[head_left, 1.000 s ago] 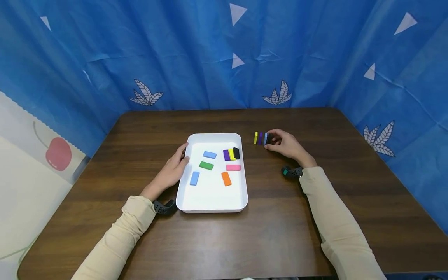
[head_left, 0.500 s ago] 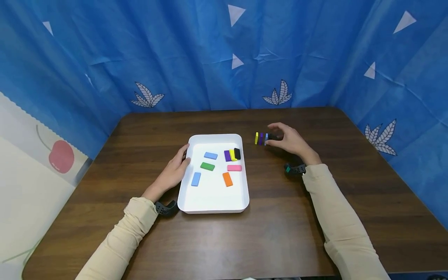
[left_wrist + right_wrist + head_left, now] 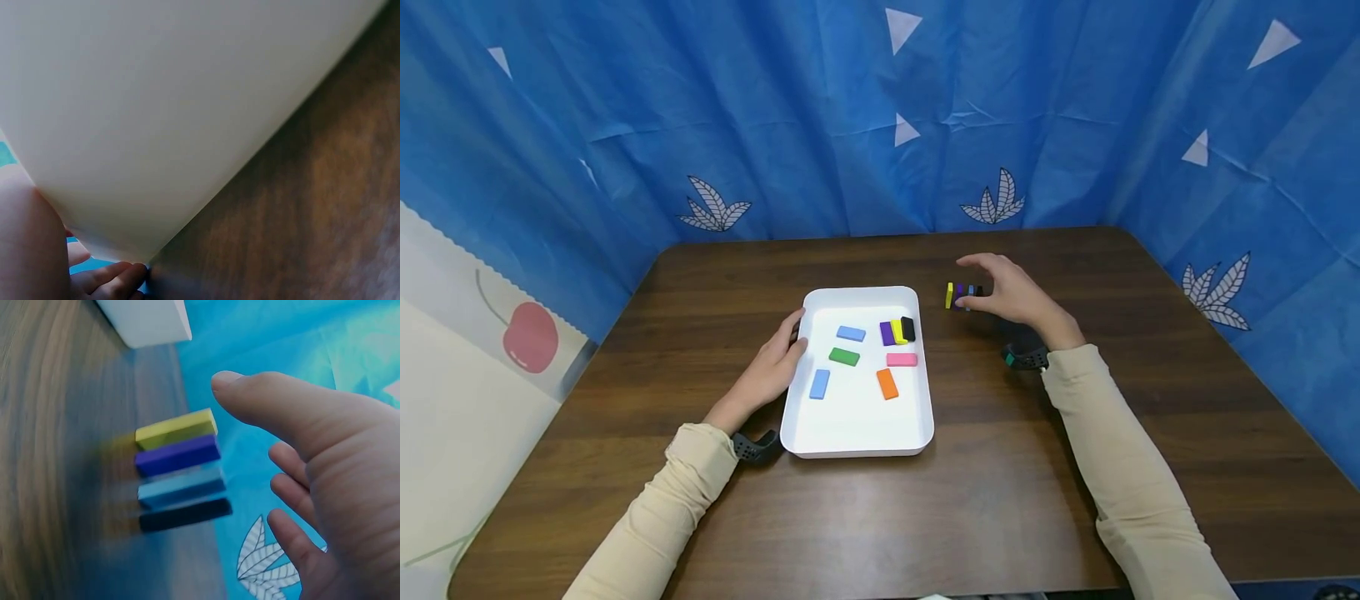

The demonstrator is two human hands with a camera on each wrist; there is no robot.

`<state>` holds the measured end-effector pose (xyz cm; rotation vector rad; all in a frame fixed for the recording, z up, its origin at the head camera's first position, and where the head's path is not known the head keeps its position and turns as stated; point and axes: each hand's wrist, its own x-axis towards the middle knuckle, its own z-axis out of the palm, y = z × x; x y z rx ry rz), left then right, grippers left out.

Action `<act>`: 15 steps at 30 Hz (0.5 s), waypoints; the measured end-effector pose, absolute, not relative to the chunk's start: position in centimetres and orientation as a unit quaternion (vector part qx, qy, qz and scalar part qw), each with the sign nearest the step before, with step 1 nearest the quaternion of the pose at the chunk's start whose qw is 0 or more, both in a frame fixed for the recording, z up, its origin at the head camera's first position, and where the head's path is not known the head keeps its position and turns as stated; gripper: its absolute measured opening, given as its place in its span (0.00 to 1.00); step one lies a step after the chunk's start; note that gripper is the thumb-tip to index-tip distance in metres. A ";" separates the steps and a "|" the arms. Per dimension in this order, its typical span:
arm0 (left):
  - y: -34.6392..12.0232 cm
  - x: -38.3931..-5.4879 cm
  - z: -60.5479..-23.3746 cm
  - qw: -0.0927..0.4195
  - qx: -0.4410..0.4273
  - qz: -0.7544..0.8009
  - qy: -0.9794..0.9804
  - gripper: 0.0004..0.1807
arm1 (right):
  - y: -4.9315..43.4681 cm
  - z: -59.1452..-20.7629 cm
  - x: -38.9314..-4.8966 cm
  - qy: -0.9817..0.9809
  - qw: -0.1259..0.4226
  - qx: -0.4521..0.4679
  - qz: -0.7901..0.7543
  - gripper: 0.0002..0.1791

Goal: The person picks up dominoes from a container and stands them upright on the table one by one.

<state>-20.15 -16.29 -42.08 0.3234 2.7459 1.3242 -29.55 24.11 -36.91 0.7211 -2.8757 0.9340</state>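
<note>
My right hand [image 3: 1017, 293] hovers at a short row of upright coloured domino blocks, thumb and fingers spread apart with nothing between them. In the right wrist view the row runs from a yellow block [image 3: 178, 429] through a purple block [image 3: 180, 455] and a light blue block [image 3: 182, 487] to a black block [image 3: 185, 515], with narrow gaps. The thumb points toward the yellow end. My left hand [image 3: 762, 371] holds the left side of a white tray [image 3: 857, 432], thumb at the rim. The left wrist view shows fingers around the tray's far corner.
Inside the tray lie blue blocks [image 3: 851, 333], a green block [image 3: 844, 357], a pink block [image 3: 902, 360] and an orange block [image 3: 887, 384]. A purple, yellow and black cluster [image 3: 898, 332] leans near its right wall. A blue curtain [image 3: 850, 167] hangs behind the wooden table [image 3: 985, 500].
The right hand has let go of the black block, drawn back a little, then moved left over the row with fingers spread. The black block stays standing. The left hand keeps its place.
</note>
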 end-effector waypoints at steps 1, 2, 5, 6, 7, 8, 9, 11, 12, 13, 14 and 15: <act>-16.3 -20.1 -42.1 0.038 0.106 0.432 0.895 0.34 | 23.9 -36.8 -29.5 -0.925 0.016 0.235 0.297 0.40; -16.3 -20.1 -42.1 0.039 0.105 0.433 0.894 0.34 | 23.8 -36.7 -29.5 -0.926 0.016 0.238 0.294 0.40; -16.3 -20.1 -42.1 0.040 0.104 0.434 0.894 0.34 | 23.2 -36.4 -29.3 -0.926 0.018 0.248 0.284 0.39; -16.3 -20.1 -42.1 0.040 0.104 0.434 0.894 0.34 | 23.1 -36.3 -29.2 -0.926 0.019 0.252 0.281 0.39; -16.3 -20.0 -42.1 0.040 0.104 0.434 0.894 0.34 | 22.9 -36.2 -29.2 -0.926 0.019 0.255 0.279 0.39; -16.3 -20.0 -42.1 0.040 0.104 0.434 0.894 0.34 | 22.7 -36.1 -29.1 -0.925 0.020 0.259 0.276 0.38; -16.3 -20.0 -42.1 0.039 0.105 0.434 0.894 0.34 | 22.6 -36.0 -29.0 -0.925 0.020 0.262 0.274 0.38; -16.2 -20.0 -42.0 0.039 0.105 0.435 0.894 0.34 | 22.2 -35.7 -28.9 -0.926 0.017 0.266 0.267 0.37; -16.2 -20.0 -42.0 0.039 0.106 0.435 0.894 0.34 | 22.0 -35.6 -28.8 -0.927 0.015 0.269 0.262 0.37; -16.2 -20.0 -42.0 0.039 0.106 0.435 0.893 0.34 | 21.9 -35.5 -28.7 -0.927 0.012 0.270 0.258 0.37; -16.2 -20.0 -42.0 0.039 0.106 0.436 0.893 0.34 | 21.7 -35.3 -28.5 -0.928 0.009 0.273 0.255 0.36; -16.2 -20.0 -42.0 0.039 0.106 0.436 0.893 0.34 | 21.4 -35.1 -28.4 -0.928 0.008 0.276 0.250 0.36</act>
